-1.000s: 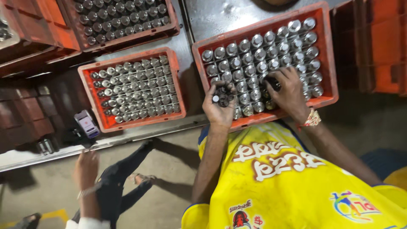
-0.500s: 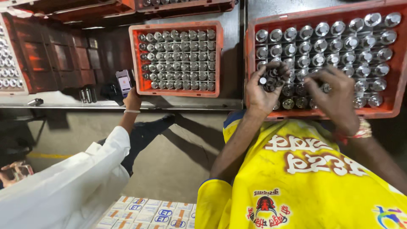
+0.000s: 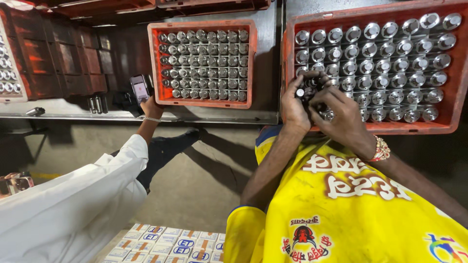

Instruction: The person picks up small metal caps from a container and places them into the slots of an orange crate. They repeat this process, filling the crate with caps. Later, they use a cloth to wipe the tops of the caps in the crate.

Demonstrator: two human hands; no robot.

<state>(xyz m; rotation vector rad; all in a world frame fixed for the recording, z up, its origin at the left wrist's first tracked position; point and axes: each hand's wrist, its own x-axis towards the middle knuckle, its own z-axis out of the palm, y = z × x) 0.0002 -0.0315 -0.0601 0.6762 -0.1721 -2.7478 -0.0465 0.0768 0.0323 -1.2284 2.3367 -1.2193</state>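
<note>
Where both hands meet: near-left corner of the right-hand red crate [image 3: 287,73].
Left hand [image 3: 294,104]: curled around capped bottles [image 3: 308,86], apparently several.
Right hand [image 3: 347,119]: fingers grasping the same bottles.

A grey metal bench [image 3: 267,58] carries two red crates [image 3: 204,63] of capped bottles, seemingly resting flat.

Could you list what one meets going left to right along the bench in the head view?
Co-worker's hand holding a phone → middle red crate of capped bottles → left hand → right hand → right red crate.
</note>
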